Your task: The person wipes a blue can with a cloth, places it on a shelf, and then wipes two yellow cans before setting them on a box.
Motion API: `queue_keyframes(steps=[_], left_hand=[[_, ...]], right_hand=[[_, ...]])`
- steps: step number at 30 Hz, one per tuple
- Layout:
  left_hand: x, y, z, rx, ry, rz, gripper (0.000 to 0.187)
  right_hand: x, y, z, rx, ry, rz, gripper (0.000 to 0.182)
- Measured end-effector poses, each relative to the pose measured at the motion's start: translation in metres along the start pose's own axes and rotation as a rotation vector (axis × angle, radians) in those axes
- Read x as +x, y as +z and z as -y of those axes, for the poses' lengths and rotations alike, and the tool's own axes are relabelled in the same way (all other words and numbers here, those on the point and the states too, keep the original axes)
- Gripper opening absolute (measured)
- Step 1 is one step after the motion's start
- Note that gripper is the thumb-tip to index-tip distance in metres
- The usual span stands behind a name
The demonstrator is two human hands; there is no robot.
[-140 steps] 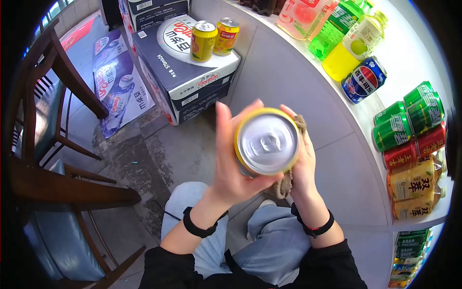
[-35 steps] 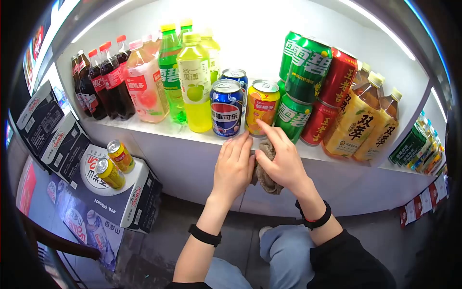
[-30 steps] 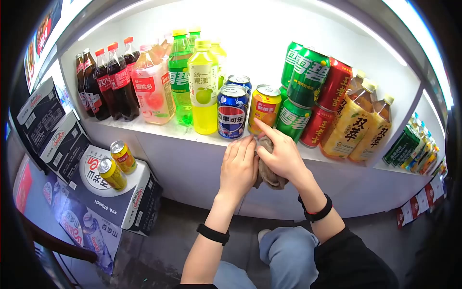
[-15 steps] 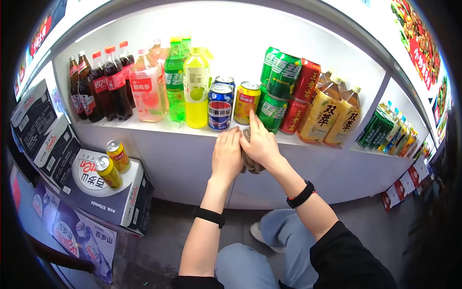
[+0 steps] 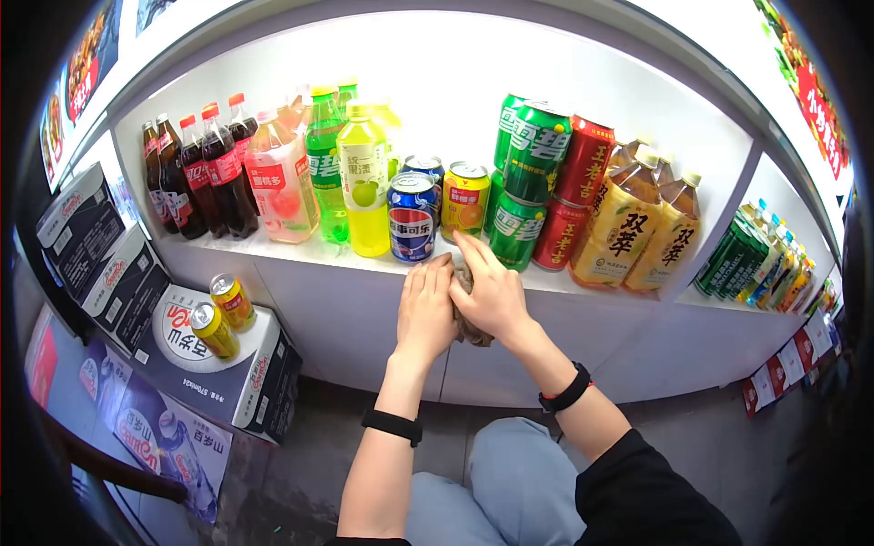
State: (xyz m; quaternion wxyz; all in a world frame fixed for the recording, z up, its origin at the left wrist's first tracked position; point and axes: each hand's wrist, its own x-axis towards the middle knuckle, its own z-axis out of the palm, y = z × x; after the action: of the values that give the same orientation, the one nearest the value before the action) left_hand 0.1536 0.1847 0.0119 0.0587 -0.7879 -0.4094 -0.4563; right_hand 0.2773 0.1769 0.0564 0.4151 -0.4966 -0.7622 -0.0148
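My left hand (image 5: pixel 426 305) lies at the shelf's front edge with fingers stretched out, just below a blue Pepsi can (image 5: pixel 412 218). Beside it, my right hand (image 5: pixel 492 289) holds a crumpled brown-grey cloth (image 5: pixel 473 333), which shows between the two hands and under the right palm. Part of the cloth is hidden. Right behind my right fingertips stands a yellow-and-red orange drink can (image 5: pixel 465 200). A second dark blue can (image 5: pixel 423 165) is partly covered by the Pepsi can. Stacked green Sprite cans (image 5: pixel 537 155) stand to the right.
Cola bottles (image 5: pixel 221 164), a peach drink bottle (image 5: pixel 280 187), a Sprite bottle (image 5: pixel 326 164) and a yellow-green bottle (image 5: pixel 367 187) line the shelf's left. Red cans (image 5: pixel 583 164) and amber bottles (image 5: pixel 624 218) stand right. Two yellow cans (image 5: pixel 215 332) sit on a carton (image 5: pixel 196 369).
The view has shifted slightly, so the shelf and drinks appear a little lower. Both hands remain together at the shelf edge with the cloth.
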Motion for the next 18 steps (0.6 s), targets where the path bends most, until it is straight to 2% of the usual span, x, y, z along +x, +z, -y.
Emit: queue_keyframes(steps=[1,3,4,8,10,13,15,16,18], left_hand=[[0.001,-0.001,-0.001,0.008,-0.008,0.004,0.047],[0.003,-0.002,-0.004,-0.009,-0.022,0.005,0.046],[0.004,0.0,-0.003,0.014,-0.031,0.01,0.045],[0.005,0.002,-0.006,0.024,-0.063,0.021,0.052],[0.008,-0.004,-0.012,-0.004,-0.076,0.036,0.045],[0.008,-0.002,-0.013,0.017,-0.078,0.038,0.045],[0.008,0.003,-0.006,0.059,-0.076,0.041,0.046],[0.009,0.002,-0.007,0.07,-0.075,0.041,0.047],[0.01,0.002,-0.012,0.09,-0.101,0.027,0.047]], right_hand=[[0.004,-0.002,-0.002,0.026,-0.018,-0.013,0.064],[0.019,-0.013,-0.004,0.137,0.185,0.179,0.068],[0.025,-0.014,-0.009,0.155,0.201,0.248,0.073],[0.027,-0.02,-0.006,0.191,0.289,0.28,0.081],[0.025,-0.018,-0.009,0.194,0.256,0.271,0.081],[0.017,-0.017,-0.012,0.232,0.207,0.235,0.075],[0.006,-0.01,-0.021,0.347,-0.054,0.016,0.064],[0.002,-0.011,-0.023,0.421,-0.072,-0.017,0.055],[-0.002,-0.017,-0.031,0.512,-0.148,0.029,0.053]])
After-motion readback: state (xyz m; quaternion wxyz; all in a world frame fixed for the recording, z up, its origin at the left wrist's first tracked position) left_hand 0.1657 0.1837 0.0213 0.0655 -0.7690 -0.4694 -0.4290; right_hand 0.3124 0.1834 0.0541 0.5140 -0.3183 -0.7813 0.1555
